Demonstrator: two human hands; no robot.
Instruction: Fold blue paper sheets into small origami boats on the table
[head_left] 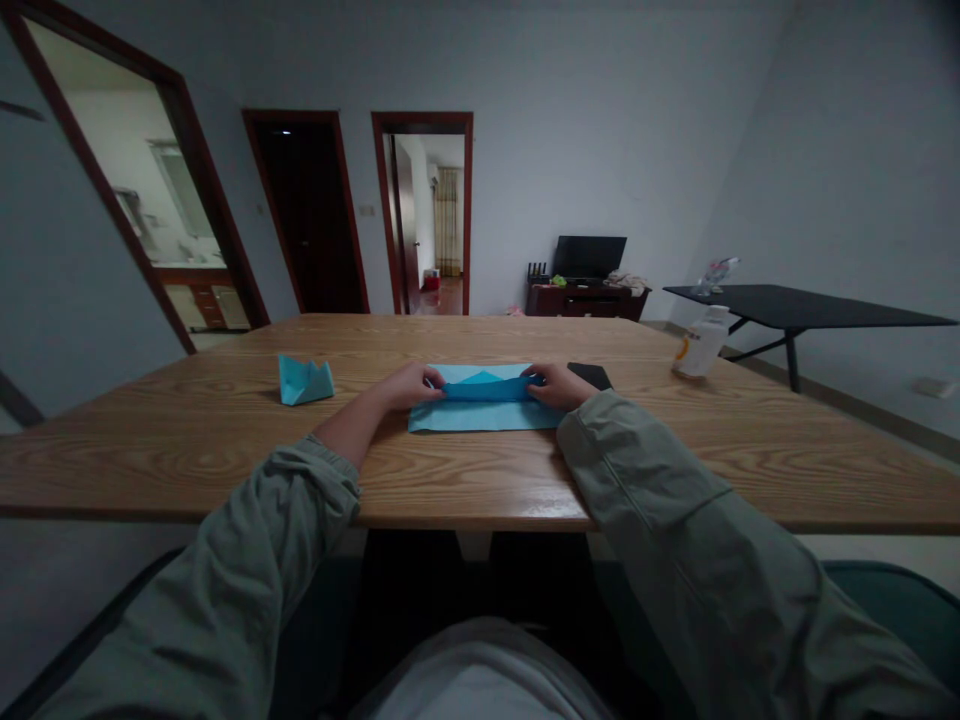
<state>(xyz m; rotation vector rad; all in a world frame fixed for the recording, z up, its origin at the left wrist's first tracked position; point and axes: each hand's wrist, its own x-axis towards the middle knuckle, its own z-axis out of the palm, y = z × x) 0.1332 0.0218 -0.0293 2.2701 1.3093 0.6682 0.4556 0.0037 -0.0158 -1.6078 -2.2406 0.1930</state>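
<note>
Blue paper sheet (pixel 484 412) lies flat on the wooden bench (pixel 480 480), straight ahead of the person and near the middle of the bench's width, its long side running left to right.

Head view: the left hand (pixel 411 386) is at the sheet's left end and the right hand (pixel 559 386) at its right end. The fingers of each are closed on a darker blue strip that runs across the sheet, pinching that folded band at both ends. Behind the strip a lighter triangular peak shows, so the upper part appears already folded in to a point; the lower part lies as a plain, pale rectangle toward the person.

Judging from this, the folding is part-way: some creases are in and a band is being held along the middle, but the piece is flat and wide, not yet a standing shape.

A small folded paper figure (pixel 305 381) in the same blue stands well apart to the left, looking finished — whether it is a boat or a crown I cannot tell. A dark phone (pixel 590 375) lies just beyond the right hand, and a white bottle (pixel 701 342) stands farther right on the bench. Behind are a black table (pixel 810 308), a television (pixel 589 257) and open doorways — all well away from the hands
</note>
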